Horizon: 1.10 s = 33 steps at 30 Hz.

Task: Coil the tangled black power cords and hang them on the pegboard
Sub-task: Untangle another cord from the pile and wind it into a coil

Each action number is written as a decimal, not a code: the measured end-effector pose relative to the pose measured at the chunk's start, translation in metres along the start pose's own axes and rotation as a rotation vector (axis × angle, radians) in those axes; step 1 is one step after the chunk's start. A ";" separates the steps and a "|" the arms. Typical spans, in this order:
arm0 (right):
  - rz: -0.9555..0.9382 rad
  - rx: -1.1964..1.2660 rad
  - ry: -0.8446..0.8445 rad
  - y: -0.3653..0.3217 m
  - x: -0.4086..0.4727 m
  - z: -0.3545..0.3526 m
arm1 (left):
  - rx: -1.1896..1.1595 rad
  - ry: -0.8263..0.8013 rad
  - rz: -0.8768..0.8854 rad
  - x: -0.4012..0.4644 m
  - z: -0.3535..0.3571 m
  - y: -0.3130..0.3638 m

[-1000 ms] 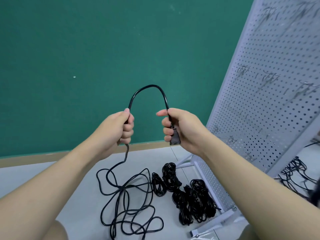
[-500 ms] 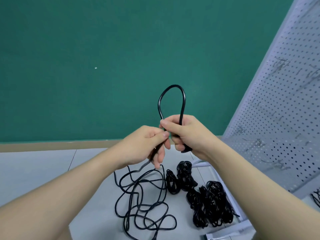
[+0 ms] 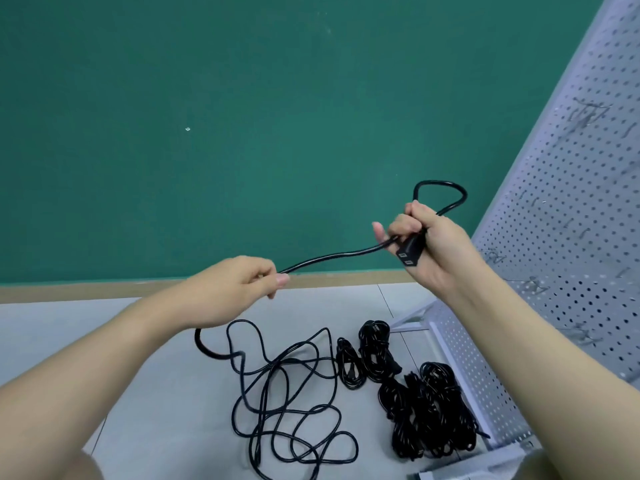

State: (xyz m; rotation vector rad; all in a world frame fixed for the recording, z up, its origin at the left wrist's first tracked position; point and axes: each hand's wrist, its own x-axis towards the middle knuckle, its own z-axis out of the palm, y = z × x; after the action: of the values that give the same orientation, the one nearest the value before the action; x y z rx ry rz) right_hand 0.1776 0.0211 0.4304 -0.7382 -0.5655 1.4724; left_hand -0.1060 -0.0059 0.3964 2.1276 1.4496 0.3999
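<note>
My right hand (image 3: 427,242) grips a small loop of black power cord (image 3: 332,257) together with its black plug (image 3: 410,251), the loop sticking up above the fist. My left hand (image 3: 235,289), lower and to the left, pinches the same cord between thumb and fingers. A stretch of cord runs taut between the two hands. Below my left hand the cord drops into a loose tangle (image 3: 284,403) on the floor. A white pegboard (image 3: 571,216) with metal hooks leans at the right.
Several bundled black cords (image 3: 426,410) lie on the grey floor beside the pegboard's white base frame (image 3: 412,320). A green wall with a wooden skirting strip stands behind. A plastic packet shows at the bottom edge.
The hands were together at the loop; now my left hand has slid down and left along the cord, drawing out a length. My right hand moved right, still holding loop and plug.
</note>
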 end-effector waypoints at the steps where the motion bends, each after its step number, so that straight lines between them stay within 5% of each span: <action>1: 0.020 -0.009 -0.003 0.001 0.000 -0.002 | -0.016 0.038 0.020 0.000 -0.003 -0.001; 9: 0.088 -0.382 0.000 0.014 -0.011 -0.016 | 0.226 0.295 0.184 -0.002 -0.021 0.023; 17: 0.175 -0.865 -0.206 0.030 -0.032 -0.008 | 0.136 0.266 0.484 0.001 -0.010 0.068; 24: 0.397 -0.837 -0.356 0.043 -0.054 0.005 | -0.161 0.302 0.386 0.015 -0.002 0.080; 29: 0.494 -0.716 -0.362 0.036 -0.060 0.012 | -0.139 0.393 0.292 0.026 -0.004 0.074; 33: 0.455 -0.844 -0.501 0.039 -0.074 0.017 | -0.133 0.294 0.178 0.026 -0.003 0.076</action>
State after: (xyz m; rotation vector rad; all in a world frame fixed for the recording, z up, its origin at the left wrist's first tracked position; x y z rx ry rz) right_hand 0.1358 -0.0524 0.4199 -1.2049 -1.5356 1.8539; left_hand -0.0395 -0.0023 0.4417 2.1629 1.3453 0.8833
